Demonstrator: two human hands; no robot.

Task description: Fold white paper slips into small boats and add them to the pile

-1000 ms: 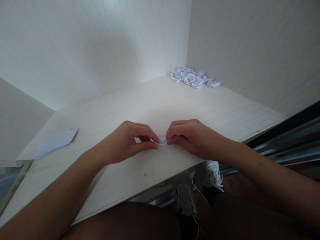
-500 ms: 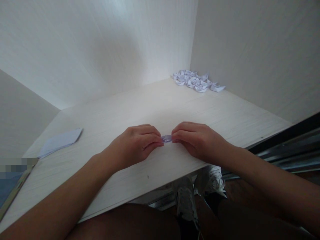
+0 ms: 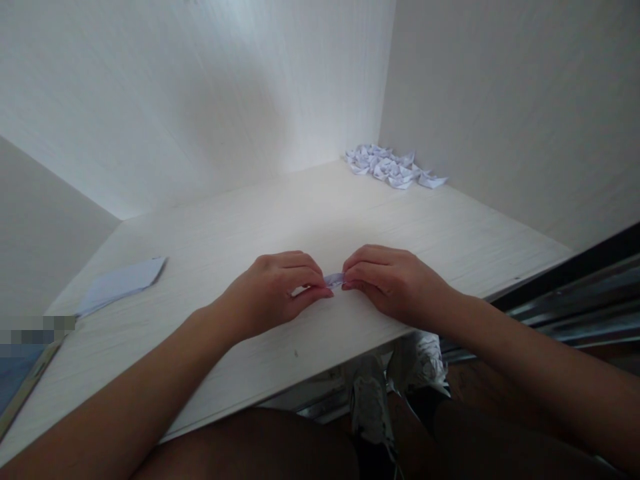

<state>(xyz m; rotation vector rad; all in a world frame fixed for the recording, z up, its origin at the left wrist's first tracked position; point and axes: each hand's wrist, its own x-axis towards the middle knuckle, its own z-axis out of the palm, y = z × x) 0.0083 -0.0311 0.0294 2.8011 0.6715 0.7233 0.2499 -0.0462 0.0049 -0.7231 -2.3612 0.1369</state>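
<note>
A small folded piece of white paper (image 3: pixel 334 280) is pinched between my two hands, just above the white tabletop (image 3: pixel 260 227). My left hand (image 3: pixel 280 287) grips its left end between thumb and fingertips. At the right end, the thumb and fingers of my right hand (image 3: pixel 387 277) close on it. Most of the paper is covered by my fingers, so its exact folded shape does not show.
Several folded paper boats (image 3: pixel 387 167) lie heaped in the back right corner against the walls. A stack of white paper sheets (image 3: pixel 123 283) rests at the left. The table's front edge runs above my legs and shoes (image 3: pixel 370 407).
My left thumb has shifted slightly right and down along the paper, opening a small gap below the fingers. The paper now looks a little tilted. My right hand stays nearly still.
</note>
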